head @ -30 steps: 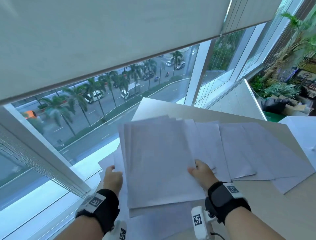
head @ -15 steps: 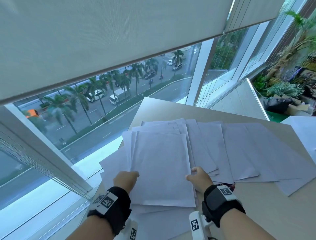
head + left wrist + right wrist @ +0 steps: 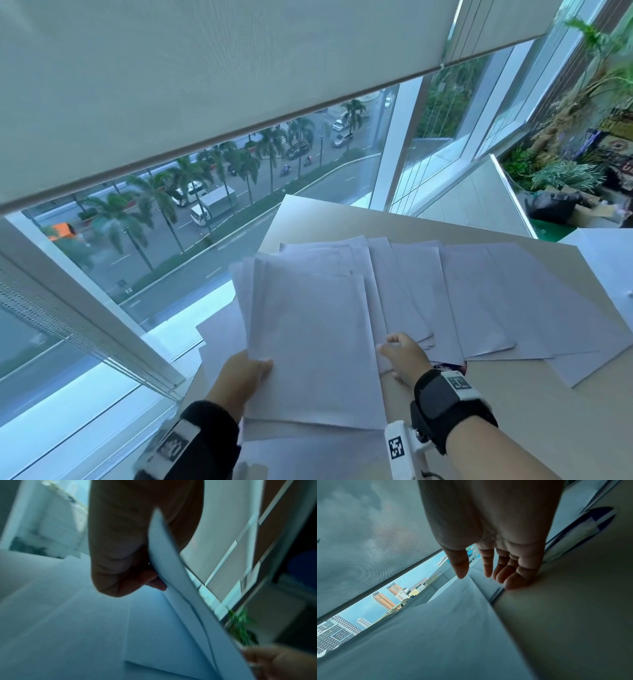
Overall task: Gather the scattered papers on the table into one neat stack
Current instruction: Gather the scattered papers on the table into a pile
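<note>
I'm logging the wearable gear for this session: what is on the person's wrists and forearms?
Each wrist carries a black band: the left wrist band bears a white tag with a black square-code marker, the right wrist band a similar tag. A white camera mount with another marker sits beside the right wrist. Forearms are bare, no sleeves.

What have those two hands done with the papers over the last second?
The left hand now pinches the gathered bundle of white sheets at its left edge, tilting it leftwards. The right hand has let go and rests open on the beige table. The fanned white papers on the right stayed put.
</note>
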Action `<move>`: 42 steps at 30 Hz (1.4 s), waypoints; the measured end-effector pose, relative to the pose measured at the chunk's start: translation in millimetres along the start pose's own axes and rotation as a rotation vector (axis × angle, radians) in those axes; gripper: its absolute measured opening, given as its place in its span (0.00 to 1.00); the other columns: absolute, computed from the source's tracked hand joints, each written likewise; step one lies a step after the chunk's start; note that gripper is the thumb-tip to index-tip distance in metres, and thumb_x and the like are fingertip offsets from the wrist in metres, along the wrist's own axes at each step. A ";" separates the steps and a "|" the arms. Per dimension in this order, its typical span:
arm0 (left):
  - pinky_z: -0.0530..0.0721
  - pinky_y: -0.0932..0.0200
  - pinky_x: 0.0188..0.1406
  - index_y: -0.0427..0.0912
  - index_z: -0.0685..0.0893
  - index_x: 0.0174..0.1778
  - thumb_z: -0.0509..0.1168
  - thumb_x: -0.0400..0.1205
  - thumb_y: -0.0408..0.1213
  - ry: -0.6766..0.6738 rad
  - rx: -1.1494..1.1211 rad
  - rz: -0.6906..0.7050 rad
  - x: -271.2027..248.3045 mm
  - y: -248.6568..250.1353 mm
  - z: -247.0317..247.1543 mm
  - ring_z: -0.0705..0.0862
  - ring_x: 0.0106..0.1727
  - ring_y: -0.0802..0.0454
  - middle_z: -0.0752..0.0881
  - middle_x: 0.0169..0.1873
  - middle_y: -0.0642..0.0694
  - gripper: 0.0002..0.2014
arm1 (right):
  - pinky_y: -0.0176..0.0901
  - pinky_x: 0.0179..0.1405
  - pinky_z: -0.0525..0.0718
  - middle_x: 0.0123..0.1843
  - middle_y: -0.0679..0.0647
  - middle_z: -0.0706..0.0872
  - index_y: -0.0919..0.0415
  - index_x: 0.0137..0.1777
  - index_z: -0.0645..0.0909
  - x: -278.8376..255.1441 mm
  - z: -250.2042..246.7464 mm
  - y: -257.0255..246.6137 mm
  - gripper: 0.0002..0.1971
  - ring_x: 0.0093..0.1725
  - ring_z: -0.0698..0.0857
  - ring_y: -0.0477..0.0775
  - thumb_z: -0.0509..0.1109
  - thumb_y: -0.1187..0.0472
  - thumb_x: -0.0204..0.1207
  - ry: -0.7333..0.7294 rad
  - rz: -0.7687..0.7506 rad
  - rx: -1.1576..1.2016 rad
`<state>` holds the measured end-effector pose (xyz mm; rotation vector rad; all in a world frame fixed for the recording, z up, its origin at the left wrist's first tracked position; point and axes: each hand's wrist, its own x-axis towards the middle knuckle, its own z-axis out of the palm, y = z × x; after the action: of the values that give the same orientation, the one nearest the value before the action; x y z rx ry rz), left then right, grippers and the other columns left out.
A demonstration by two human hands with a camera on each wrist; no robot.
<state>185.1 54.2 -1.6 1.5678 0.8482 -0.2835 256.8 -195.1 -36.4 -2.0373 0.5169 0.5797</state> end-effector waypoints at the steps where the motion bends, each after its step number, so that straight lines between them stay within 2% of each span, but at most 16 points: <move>1: 0.84 0.45 0.49 0.38 0.82 0.34 0.63 0.56 0.33 0.002 -0.022 -0.021 -4.7 -7.6 -5.2 0.85 0.43 0.38 0.87 0.40 0.34 0.12 | 0.45 0.44 0.76 0.43 0.53 0.76 0.63 0.63 0.75 1.6 -2.5 1.1 0.16 0.41 0.75 0.52 0.64 0.60 0.76 0.020 -0.008 -0.019; 3: 0.83 0.41 0.53 0.35 0.83 0.38 0.61 0.53 0.33 0.056 0.020 -0.028 -11.5 -25.6 -13.9 0.85 0.46 0.35 0.87 0.43 0.30 0.17 | 0.46 0.50 0.77 0.53 0.56 0.79 0.63 0.65 0.75 6.0 -8.4 2.8 0.18 0.49 0.77 0.55 0.65 0.60 0.76 0.049 -0.012 -0.055; 5: 0.81 0.44 0.55 0.32 0.82 0.54 0.62 0.53 0.36 0.164 0.122 -0.058 -13.8 -40.2 -18.3 0.84 0.53 0.35 0.85 0.52 0.31 0.31 | 0.44 0.50 0.77 0.60 0.59 0.79 0.62 0.63 0.76 10.4 -14.6 4.0 0.17 0.52 0.79 0.58 0.65 0.60 0.75 0.100 -0.011 -0.091; 7: 0.76 0.45 0.66 0.36 0.73 0.70 0.63 0.53 0.42 0.260 0.229 -0.085 -16.9 -45.7 -20.3 0.77 0.66 0.35 0.77 0.66 0.32 0.44 | 0.47 0.52 0.80 0.63 0.61 0.76 0.60 0.58 0.78 12.7 -20.6 3.8 0.14 0.53 0.81 0.63 0.64 0.60 0.73 0.165 0.005 -0.137; 9: 0.71 0.43 0.72 0.39 0.68 0.75 0.64 0.54 0.46 0.324 0.219 -0.078 -18.4 -42.0 -19.8 0.70 0.72 0.34 0.70 0.73 0.32 0.47 | 0.47 0.56 0.78 0.67 0.62 0.71 0.59 0.58 0.79 14.1 -26.6 4.1 0.14 0.60 0.78 0.66 0.63 0.60 0.73 0.233 0.017 -0.229; 13: 0.75 0.39 0.68 0.41 0.64 0.77 0.71 0.65 0.43 0.405 0.080 -0.150 -9.0 -36.2 -16.1 0.70 0.71 0.32 0.65 0.75 0.34 0.43 | 0.52 0.71 0.67 0.77 0.61 0.60 0.54 0.74 0.69 17.1 -39.3 5.9 0.25 0.73 0.64 0.67 0.62 0.58 0.75 0.247 -0.003 -0.476; 15: 0.76 0.42 0.65 0.40 0.63 0.78 0.71 0.71 0.37 0.426 0.037 -0.172 -2.8 -37.9 -13.9 0.71 0.71 0.33 0.63 0.76 0.35 0.39 | 0.55 0.73 0.67 0.77 0.62 0.60 0.52 0.74 0.67 23.7 -47.7 8.9 0.26 0.73 0.63 0.68 0.62 0.56 0.74 0.239 0.001 -0.561; 18: 0.78 0.43 0.62 0.38 0.63 0.78 0.71 0.71 0.34 0.409 0.038 -0.171 3.8 -37.4 -12.0 0.73 0.67 0.35 0.61 0.76 0.35 0.39 | 0.58 0.73 0.67 0.79 0.62 0.57 0.51 0.75 0.64 33.5 -63.8 11.9 0.29 0.74 0.62 0.69 0.62 0.53 0.73 0.256 0.051 -0.591; 21: 0.73 0.43 0.67 0.40 0.62 0.79 0.72 0.68 0.41 0.374 0.224 -0.139 10.4 -36.9 -8.6 0.69 0.71 0.34 0.60 0.76 0.33 0.43 | 0.62 0.74 0.66 0.81 0.61 0.53 0.49 0.79 0.59 40.9 -85.3 18.2 0.36 0.76 0.59 0.72 0.65 0.46 0.71 0.274 0.133 -0.550; 24: 0.69 0.39 0.73 0.45 0.57 0.80 0.73 0.64 0.50 0.321 0.454 -0.130 11.8 -33.5 -0.3 0.64 0.76 0.31 0.56 0.79 0.32 0.50 | 0.64 0.74 0.66 0.79 0.62 0.52 0.51 0.79 0.58 51.2 -108.5 30.6 0.45 0.75 0.63 0.74 0.66 0.40 0.61 0.290 0.217 -0.467; 27: 0.65 0.37 0.75 0.47 0.55 0.80 0.71 0.55 0.59 0.293 0.569 -0.156 17.6 -33.0 8.1 0.59 0.78 0.30 0.52 0.79 0.32 0.57 | 0.59 0.76 0.66 0.81 0.65 0.49 0.55 0.81 0.56 59.1 -136.0 43.4 0.42 0.75 0.64 0.74 0.68 0.44 0.70 0.320 0.265 -0.417; 28: 0.63 0.36 0.76 0.47 0.54 0.81 0.71 0.56 0.60 0.294 0.612 -0.160 20.2 -33.0 10.4 0.57 0.78 0.29 0.51 0.79 0.31 0.58 | 0.58 0.75 0.66 0.81 0.66 0.48 0.56 0.81 0.55 61.6 -145.9 47.2 0.41 0.76 0.64 0.74 0.68 0.45 0.72 0.326 0.277 -0.408; 31: 0.56 0.34 0.78 0.48 0.48 0.82 0.75 0.63 0.59 0.316 0.681 -0.186 24.2 -30.4 16.7 0.50 0.80 0.26 0.45 0.81 0.32 0.57 | 0.58 0.75 0.64 0.83 0.66 0.45 0.56 0.82 0.53 72.7 -171.2 59.5 0.42 0.78 0.60 0.75 0.68 0.45 0.73 0.350 0.300 -0.403; 34: 0.50 0.34 0.80 0.49 0.44 0.82 0.76 0.64 0.58 0.335 0.678 -0.196 29.5 -28.7 24.1 0.44 0.81 0.27 0.39 0.81 0.32 0.59 | 0.59 0.76 0.63 0.83 0.66 0.43 0.56 0.82 0.50 78.1 -186.1 66.7 0.44 0.79 0.58 0.75 0.69 0.42 0.72 0.331 0.316 -0.440; 38: 0.47 0.34 0.81 0.48 0.42 0.83 0.76 0.64 0.58 0.328 0.683 -0.199 37.7 -26.5 29.1 0.42 0.82 0.29 0.37 0.81 0.32 0.60 | 0.63 0.80 0.57 0.84 0.65 0.40 0.52 0.83 0.46 83.5 -189.6 72.3 0.51 0.82 0.52 0.72 0.69 0.35 0.67 0.258 0.318 -0.542; 42: 0.46 0.34 0.81 0.49 0.43 0.83 0.76 0.65 0.57 0.341 0.661 -0.189 43.8 -25.4 33.4 0.41 0.82 0.29 0.36 0.81 0.32 0.59 | 0.65 0.80 0.57 0.84 0.62 0.37 0.49 0.83 0.42 83.9 -179.7 69.7 0.53 0.83 0.49 0.71 0.68 0.32 0.65 0.199 0.282 -0.624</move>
<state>208.6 37.2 -54.9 2.1919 1.2543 -0.4744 319.7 -395.3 -49.1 -2.6527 0.8275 0.7800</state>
